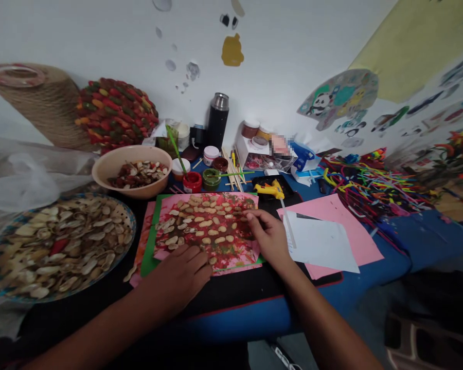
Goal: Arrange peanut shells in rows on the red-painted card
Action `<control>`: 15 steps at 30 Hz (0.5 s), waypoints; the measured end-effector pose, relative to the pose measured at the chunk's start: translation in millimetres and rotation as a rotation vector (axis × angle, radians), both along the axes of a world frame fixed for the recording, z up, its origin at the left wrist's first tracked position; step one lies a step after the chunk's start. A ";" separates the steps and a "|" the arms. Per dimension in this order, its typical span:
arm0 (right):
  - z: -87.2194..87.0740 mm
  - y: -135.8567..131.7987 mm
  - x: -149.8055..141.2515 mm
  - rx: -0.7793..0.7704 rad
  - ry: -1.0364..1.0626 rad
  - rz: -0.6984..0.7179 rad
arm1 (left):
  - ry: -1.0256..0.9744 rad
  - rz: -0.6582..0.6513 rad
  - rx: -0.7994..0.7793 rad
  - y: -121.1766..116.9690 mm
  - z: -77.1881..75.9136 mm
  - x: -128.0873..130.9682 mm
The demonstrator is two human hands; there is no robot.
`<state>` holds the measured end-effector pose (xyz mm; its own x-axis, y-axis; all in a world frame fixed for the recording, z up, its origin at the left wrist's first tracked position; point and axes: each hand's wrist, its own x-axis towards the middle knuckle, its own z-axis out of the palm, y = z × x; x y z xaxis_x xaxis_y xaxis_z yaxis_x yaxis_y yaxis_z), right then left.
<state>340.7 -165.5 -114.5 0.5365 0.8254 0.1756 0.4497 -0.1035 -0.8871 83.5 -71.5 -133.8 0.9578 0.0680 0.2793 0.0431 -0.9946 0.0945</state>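
Note:
Rows of peanut shells [206, 223] lie on a pink sheet smeared with red and green paint [231, 252]. Beneath it shows a green sheet [149, 252]. My left hand [189, 267] rests over the sheet's near edge, fingers lying loosely on it beside the lowest shells. At the sheet's right side is my right hand [270, 234], thumb and forefinger pinched together above the painted surface. Whatever sits between those fingertips is too small to make out. Close to the right hand, a yellow hot glue gun [270, 190] lies on a black tray [289, 192].
At left stand a woven tray [129, 246] of peanut shells and a beige bowl [100, 174] of painted shells. Behind are red paint [192, 181], green paint [211, 180] and a black thermos [217, 123]. White paper [324, 241] and pipe cleaners [370, 185] are at right.

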 end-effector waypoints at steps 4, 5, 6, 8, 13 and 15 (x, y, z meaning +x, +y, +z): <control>1.3 -1.1 -2.7 0.018 -0.040 0.002 | 0.022 -0.007 0.020 -1.3 -2.0 -2.1; 0.3 -0.4 2.0 0.026 -0.027 -0.044 | 0.021 -0.007 0.024 -1.7 -2.3 -2.3; -1.1 0.4 8.1 0.035 -0.012 -0.101 | 0.020 -0.007 0.028 -2.1 -2.6 -2.3; -4.4 1.7 22.6 0.034 0.008 -0.207 | 0.012 -0.015 0.032 -2.4 -3.1 -2.2; -12.4 5.2 52.9 0.005 0.000 -0.237 | -0.001 -0.015 -0.005 -2.0 -4.9 -2.1; -15.0 9.6 59.1 -0.002 -0.011 -0.217 | 0.005 -0.010 -0.021 -2.0 -5.6 -2.3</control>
